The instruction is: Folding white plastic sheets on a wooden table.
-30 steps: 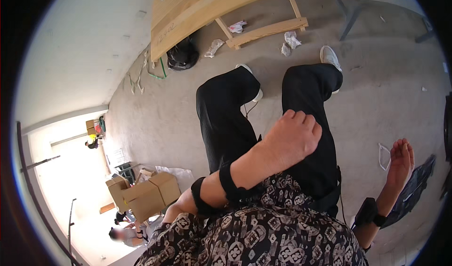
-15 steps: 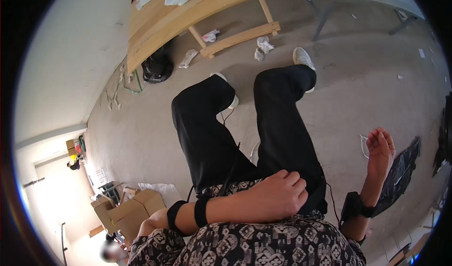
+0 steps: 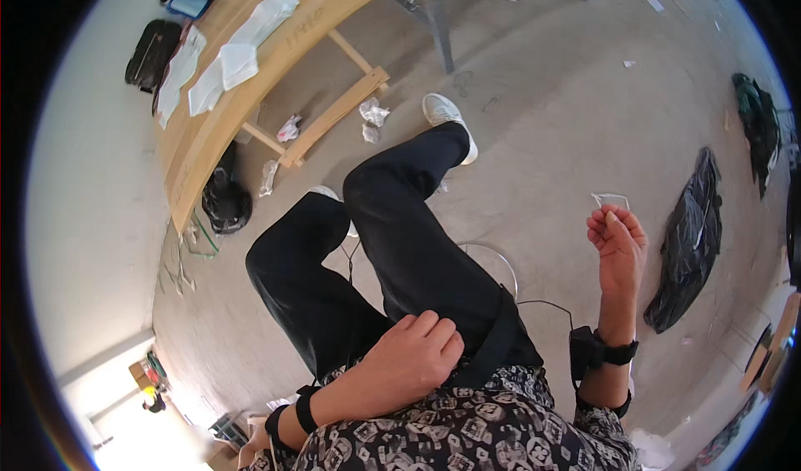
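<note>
Two bare hands show. The left hand (image 3: 415, 360), nearest, lies curled on the hip of the black trousers (image 3: 392, 254), gripping nothing I can make out. The right hand (image 3: 616, 241) is raised at the person's right, forearm upright, fingers half curled and empty. A scrap of clear plastic (image 3: 612, 199) lies on the concrete floor (image 3: 551, 104) just beyond its fingertips; farther right lies a black bag (image 3: 688, 241).

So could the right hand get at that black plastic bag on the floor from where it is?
Probably yes. The right hand is raised, fingers loosely curled and holding nothing clearly visible, and the black plastic bag lies just to its right with only bare floor between them.
</note>
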The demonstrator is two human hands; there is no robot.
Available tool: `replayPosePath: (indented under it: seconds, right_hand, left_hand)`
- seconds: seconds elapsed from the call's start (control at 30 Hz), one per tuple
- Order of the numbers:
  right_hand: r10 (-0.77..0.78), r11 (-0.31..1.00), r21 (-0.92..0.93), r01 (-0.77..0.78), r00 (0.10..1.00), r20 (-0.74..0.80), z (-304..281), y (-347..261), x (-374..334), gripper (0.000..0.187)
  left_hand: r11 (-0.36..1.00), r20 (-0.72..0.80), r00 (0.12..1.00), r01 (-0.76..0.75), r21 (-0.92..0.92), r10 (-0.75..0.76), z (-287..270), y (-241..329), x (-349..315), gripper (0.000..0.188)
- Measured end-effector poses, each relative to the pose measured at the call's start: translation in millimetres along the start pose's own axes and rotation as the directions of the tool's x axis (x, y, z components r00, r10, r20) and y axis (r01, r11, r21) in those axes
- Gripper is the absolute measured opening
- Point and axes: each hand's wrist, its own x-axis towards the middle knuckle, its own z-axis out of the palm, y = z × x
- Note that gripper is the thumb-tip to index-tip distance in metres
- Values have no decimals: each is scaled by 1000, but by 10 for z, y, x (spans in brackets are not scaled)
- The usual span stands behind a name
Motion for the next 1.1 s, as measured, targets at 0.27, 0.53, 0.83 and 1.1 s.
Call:
replayPosePath:
  seconds: [0.27, 0.53, 0.83, 1.1]
  right_hand:
    - [40, 998, 52, -36, 997, -70, -145, 97, -16, 15]
    - [67, 996, 66, -57, 986, -151, -278, 125, -25, 16]
    - [75, 995, 73, -62, 979, -187, -395, 153, -24, 16]
    - [85, 994, 84, -70, 978, -190, -386, 185, 5, 16]
  left_hand:
    - [1000, -20, 1000, 24, 0, -24, -8, 3, 106, 16]
    - [998, 73, 996, 56, -41, -53, -19, -51, 170, 13]
    - [965, 173, 981, -37, -260, 84, -144, -207, 190, 16]
    - [940, 297, 947, -11, -341, 119, -192, -299, 286, 10]
